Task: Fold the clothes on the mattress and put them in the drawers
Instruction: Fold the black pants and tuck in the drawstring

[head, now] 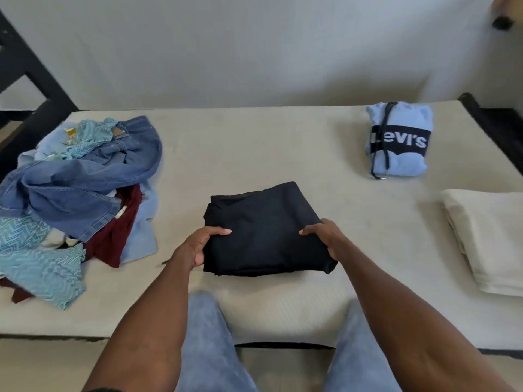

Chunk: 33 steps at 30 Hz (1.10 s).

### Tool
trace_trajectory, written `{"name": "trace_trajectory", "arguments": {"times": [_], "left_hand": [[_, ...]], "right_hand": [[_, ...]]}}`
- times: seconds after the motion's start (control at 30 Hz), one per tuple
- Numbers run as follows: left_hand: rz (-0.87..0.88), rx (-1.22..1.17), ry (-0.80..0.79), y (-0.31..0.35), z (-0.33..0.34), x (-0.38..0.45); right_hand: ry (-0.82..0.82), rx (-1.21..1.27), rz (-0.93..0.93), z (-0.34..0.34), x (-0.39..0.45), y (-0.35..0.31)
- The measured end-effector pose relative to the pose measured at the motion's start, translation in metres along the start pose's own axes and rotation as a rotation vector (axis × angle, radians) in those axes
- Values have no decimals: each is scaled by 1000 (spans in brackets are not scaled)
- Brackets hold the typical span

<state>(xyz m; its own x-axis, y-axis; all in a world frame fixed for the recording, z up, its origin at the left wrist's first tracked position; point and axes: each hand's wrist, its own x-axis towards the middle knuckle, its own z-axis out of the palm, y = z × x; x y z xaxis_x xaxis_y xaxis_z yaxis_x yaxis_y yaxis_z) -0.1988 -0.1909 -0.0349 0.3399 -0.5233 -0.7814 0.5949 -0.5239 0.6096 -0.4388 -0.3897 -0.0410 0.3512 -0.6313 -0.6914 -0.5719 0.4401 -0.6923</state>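
1. Head view, centre of the frame: a folded black garment (266,230) lies on the cream mattress (254,142) as a thick, roughly square bundle. Its cloth is plain and dark, with stacked layers showing along its lower edge.
2. The left hand (199,246) grips the bundle's lower left edge. Its thumb lies flat on top of the cloth, pointing toward the centre of the frame, and the other fingers are curled down around the side, partly under the fabric.
3. The right hand (325,236) grips the lower right edge in the mirror pose, thumb on top and fingers wrapped over the side. The garment sits between the two hands, clamped from both sides; whether its underside is touching the mattress cannot be told.
4. Left of the frame: a loose pile of unfolded clothes (73,193) holds blue denim, teal patterned cloth, a maroon piece and a pale blue piece, all tangled together and well apart from the black bundle.
5. Upper right: a folded light blue hoodie (399,140) with a dark printed band and a dark drawstring rests on the mattress.
6. Right edge: a folded cream cloth (486,239) lies near the hoodie, below it in the frame.
7. Bottom of the frame: the person's legs in light blue jeans (209,343) press against the mattress edge.
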Motion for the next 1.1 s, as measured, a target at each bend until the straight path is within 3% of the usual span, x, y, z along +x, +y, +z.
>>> {"name": "trace_trajectory", "arguments": {"times": [0.07,0.1,0.23,0.43,0.63,0.73,0.8,0.87,0.9,1.03,1.1], "left_hand": [[29,13,-21,-4,32,-8],[9,50,-100,-10,95,-7],[67,-9,-159,-19,161,-8],[101,15,-431,-40,374,-25],[153,129,-554,-34,513,-10],[197,334,-427,-55,546,17],[225,546,-335,-77,553,38],[205,683,-313,-95,551,56],[208,755,-311,-100,549,60],[392,1048,-313,-103,537,44],[564,1220,-255,-98,522,37]], "right_hand": [[25,1,-16,-33,-4,5],[119,43,-26,-95,-20,19],[147,13,-74,-156,-34,21],[444,83,-110,-358,-85,56],[750,28,-59,-487,-94,69],[923,-521,99,-492,-72,93],[701,-609,52,-472,-49,114],[395,-685,106,-447,-23,136],[333,-755,142,-437,-12,146],[433,-820,153,-424,-5,152],[541,-859,57,-413,-12,138]]}}
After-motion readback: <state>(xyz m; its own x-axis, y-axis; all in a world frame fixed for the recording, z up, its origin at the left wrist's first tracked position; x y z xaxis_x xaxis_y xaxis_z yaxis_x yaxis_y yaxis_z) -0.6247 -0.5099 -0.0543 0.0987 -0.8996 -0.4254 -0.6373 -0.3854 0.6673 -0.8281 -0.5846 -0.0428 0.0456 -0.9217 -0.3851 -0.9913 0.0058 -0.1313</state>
